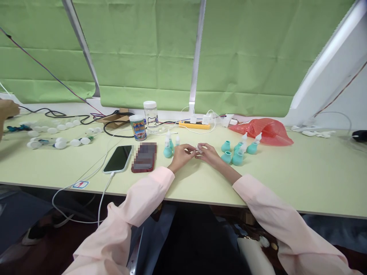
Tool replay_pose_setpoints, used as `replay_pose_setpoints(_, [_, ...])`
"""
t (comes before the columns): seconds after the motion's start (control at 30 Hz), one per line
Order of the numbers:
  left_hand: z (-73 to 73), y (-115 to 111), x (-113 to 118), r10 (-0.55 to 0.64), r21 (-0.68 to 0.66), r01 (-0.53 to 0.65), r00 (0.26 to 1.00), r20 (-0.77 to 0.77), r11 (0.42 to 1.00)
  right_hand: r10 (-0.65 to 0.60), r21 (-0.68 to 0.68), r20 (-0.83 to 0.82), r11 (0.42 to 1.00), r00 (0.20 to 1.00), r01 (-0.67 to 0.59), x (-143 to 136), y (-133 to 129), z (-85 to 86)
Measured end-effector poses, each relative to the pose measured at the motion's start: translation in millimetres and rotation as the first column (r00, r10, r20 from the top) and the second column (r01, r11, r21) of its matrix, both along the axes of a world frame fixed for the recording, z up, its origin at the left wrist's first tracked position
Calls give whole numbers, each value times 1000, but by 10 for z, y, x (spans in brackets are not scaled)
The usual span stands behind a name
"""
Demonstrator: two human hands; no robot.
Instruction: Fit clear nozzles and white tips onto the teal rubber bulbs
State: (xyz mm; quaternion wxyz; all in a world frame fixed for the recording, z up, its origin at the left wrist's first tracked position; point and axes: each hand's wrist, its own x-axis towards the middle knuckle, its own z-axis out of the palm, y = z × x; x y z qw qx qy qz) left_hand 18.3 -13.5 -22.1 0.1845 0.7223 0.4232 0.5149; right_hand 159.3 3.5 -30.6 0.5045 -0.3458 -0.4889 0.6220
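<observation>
Both hands meet over the middle of the table point(189, 187). My left hand point(184, 156) has its fingers pinched on a small whitish piece point(198, 148), and my right hand point(209, 154) grips the same piece from the other side; its shape is mostly hidden by the fingers. Just left of my left hand stand several teal bulbs with clear tips point(168, 149). To the right of my right hand are two open teal bulbs without tips point(226, 157) and several teal bulbs with clear nozzles point(237, 156).
A phone point(118, 159) on a cable and a dark red phone point(144, 157) lie at left. Behind them stand a can point(138, 127) and a jar point(151, 115). A yellow power strip point(194, 125) and red plastic bag point(265, 131) sit at the back. White-capped items point(60, 143) lie far left.
</observation>
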Motion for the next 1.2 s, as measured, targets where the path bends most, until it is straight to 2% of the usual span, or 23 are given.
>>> replay_pose_setpoints(0.2, [-37,9,2,-26,51,23,998,61,998,106,-17,-53,994,993,-107,-39,-36,-11])
replay_pose_setpoints(0.33, [-53,5,6,-1,93,-10,993,114,996,103,-8,-37,995,994,-104,-38,-54,-9])
replay_pose_setpoints(0.5, [-63,3,-3,-23,127,4,989,147,992,83,-21,-26,996,996,-84,-48,-77,-1])
replay_pose_setpoints(0.73, [-61,14,-14,-32,206,13,995,91,978,101,-76,-79,991,992,-107,-49,-64,-18])
replay_pose_setpoints(1.0, [-51,19,-11,-29,270,29,1000,-3,962,104,-79,-63,991,993,-109,-41,-44,-16])
replay_pose_setpoints(1.2, [-39,17,-27,33,318,3,994,-108,948,99,-89,-38,991,994,-102,-43,-50,-2])
